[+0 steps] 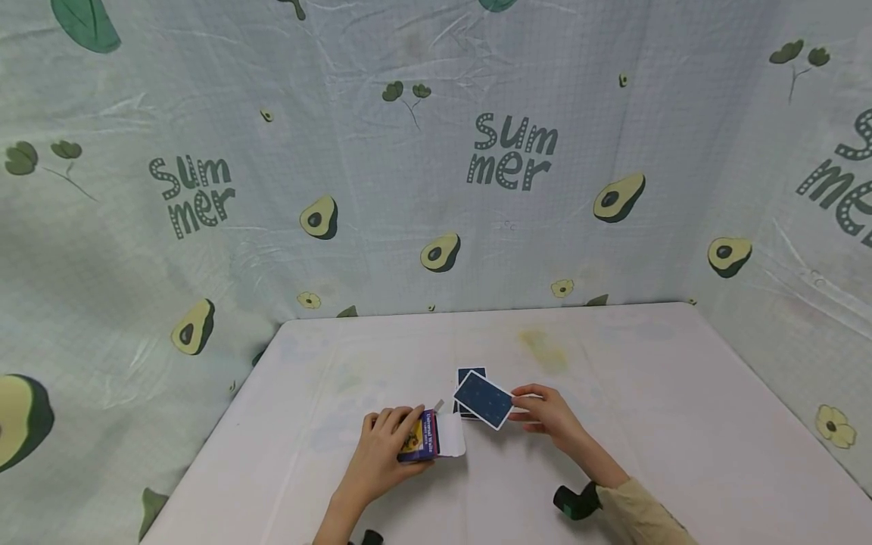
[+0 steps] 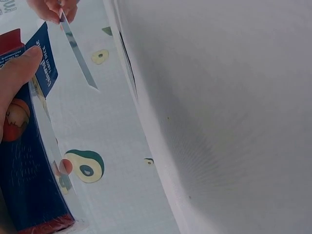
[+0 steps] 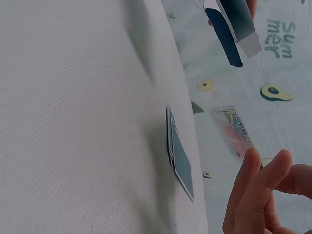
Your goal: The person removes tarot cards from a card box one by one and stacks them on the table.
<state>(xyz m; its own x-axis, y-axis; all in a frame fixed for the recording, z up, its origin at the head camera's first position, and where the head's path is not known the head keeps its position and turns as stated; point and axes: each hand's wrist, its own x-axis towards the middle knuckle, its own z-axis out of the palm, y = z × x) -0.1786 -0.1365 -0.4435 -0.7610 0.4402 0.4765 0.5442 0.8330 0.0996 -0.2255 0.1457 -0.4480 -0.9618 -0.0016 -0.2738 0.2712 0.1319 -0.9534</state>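
Note:
My left hand [image 1: 390,448] grips a purple-blue card box [image 1: 424,439] just above the table, thumb on its front face. The box's lid flap [image 1: 451,434] stands out to the right; in the right wrist view the box's end [image 3: 236,22] is open. My right hand [image 1: 553,416] pinches a single card [image 1: 482,399] by its edge between thumb and fingers. This card has a dark blue back with a white border and is raised and tilted. Beneath it, a small pile of similar cards [image 3: 180,158] lies on the table, partly covered by the held card in the head view.
The white table [image 1: 341,363] spreads around both hands. A cloth printed with avocados [image 1: 511,250] hangs behind and along the sides. A black device [image 1: 576,501] is at the right wrist, and another dark one [image 1: 372,537] shows near the left wrist.

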